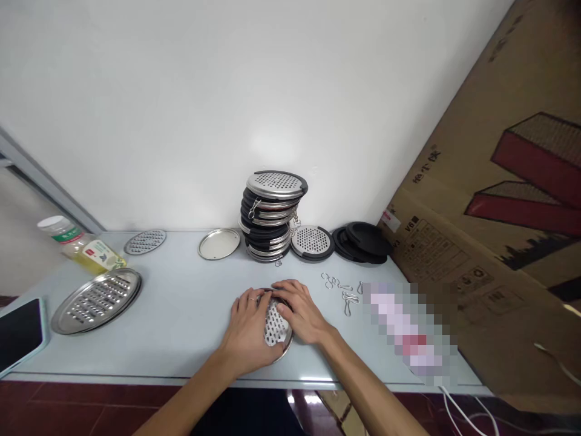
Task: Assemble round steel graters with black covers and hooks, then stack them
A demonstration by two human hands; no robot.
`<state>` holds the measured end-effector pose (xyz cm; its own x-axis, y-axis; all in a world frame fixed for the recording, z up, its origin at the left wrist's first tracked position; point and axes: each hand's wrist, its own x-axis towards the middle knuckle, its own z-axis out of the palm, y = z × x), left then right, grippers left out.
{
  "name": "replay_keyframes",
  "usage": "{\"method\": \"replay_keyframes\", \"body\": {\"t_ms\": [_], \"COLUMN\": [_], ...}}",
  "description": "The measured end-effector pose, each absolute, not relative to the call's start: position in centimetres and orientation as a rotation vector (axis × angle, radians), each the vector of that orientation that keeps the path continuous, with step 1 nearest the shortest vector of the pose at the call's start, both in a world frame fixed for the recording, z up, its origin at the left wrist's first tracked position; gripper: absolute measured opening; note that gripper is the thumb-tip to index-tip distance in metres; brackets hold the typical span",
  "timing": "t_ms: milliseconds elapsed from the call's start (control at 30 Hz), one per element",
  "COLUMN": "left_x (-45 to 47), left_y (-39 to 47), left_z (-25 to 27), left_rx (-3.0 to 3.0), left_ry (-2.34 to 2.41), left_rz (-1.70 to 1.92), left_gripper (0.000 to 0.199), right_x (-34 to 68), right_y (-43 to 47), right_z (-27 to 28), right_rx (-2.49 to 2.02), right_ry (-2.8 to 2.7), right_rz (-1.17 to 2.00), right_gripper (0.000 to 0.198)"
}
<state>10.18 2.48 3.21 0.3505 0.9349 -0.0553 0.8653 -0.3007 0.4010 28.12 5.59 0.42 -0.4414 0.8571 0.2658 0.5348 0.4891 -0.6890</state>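
A round metal grater plate (276, 327) lies on the table near its front edge, between my hands. My left hand (246, 333) grips its left side, thumb at the near rim and fingers at the far rim. Around the right side curls my right hand (305, 313), its thumb on the perforated face. Much of the rim is hidden under my fingers. Behind them rises a tall, uneven stack of round graters (272, 215) with black edging and metal clips. Beside it lie another black-rimmed grater (312, 242) and several black round lids (363, 241).
Small metal clips (348, 300) lie right of my hands, near a blurred-out object (403, 333). At left are stacked oval-looking grater plates (102, 300), a single plate (145, 241), a bottle (84, 245) and a phone (20, 333). A shallow metal dish (219, 244) sits behind. A cardboard box (490, 254) borders the right.
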Motion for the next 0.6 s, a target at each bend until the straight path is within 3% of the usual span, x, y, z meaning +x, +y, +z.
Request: {"method": "replay_keyframes", "body": {"t_ms": [600], "left_x": [9.7], "left_y": [3.1], "left_z": [3.5], "left_rx": [2.227], "left_ry": [1.553], "left_rz": [0.153], "left_gripper": [0.086], "right_x": [28.1], "right_y": [5.4], "right_z": [0.7], "right_rx": [-1.118], "right_ry": [-2.112], "right_rz": [0.718], "right_gripper": [0.041]}}
